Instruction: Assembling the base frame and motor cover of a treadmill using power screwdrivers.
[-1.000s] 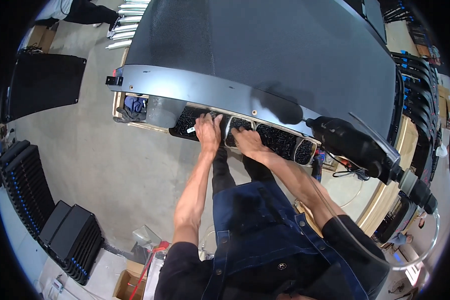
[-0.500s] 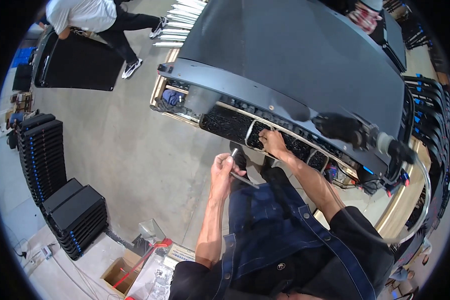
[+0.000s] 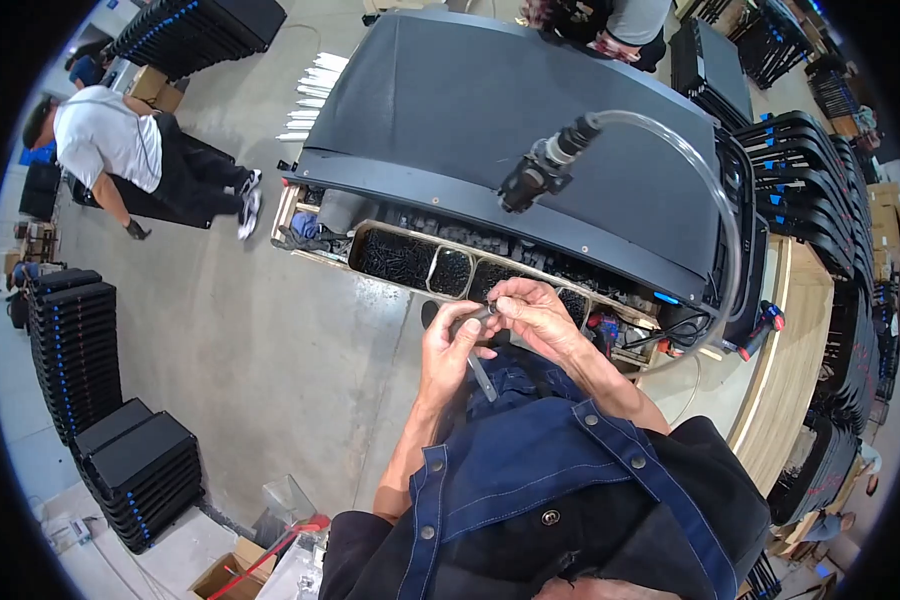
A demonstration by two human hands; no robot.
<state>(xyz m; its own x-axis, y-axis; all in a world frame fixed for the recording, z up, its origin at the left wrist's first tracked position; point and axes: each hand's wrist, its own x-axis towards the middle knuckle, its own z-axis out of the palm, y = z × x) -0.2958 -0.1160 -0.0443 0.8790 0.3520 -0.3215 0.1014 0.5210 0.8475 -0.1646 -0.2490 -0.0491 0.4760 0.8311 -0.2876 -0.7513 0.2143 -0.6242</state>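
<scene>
My left hand (image 3: 444,350) is closed around a slim grey metal tool (image 3: 482,381), whose flat end sticks out below the fingers. Its upper end reaches toward the fingertips of my right hand (image 3: 533,312). Those fingers are pinched together at that end, touching my left hand's fingertips or nearly so; whatever small piece they hold is hidden. Just beyond both hands lies a wooden tray (image 3: 342,259) with compartments of small black pieces, possibly screws (image 3: 395,256). Above it, a black power screwdriver (image 3: 532,187) hangs over a large dark panel (image 3: 420,100).
A clear hose (image 3: 715,200) loops from the screwdriver down the right side. Stacks of black panels (image 3: 75,350) stand at left, and black curved frames (image 3: 800,180) at right. One person (image 3: 110,140) walks at upper left; another (image 3: 635,25) is behind the panel.
My right hand has come out of the tray compartment and met my left hand at the tool. The hanging screwdriver has swung up and left. The person at upper left has turned away from the black panel.
</scene>
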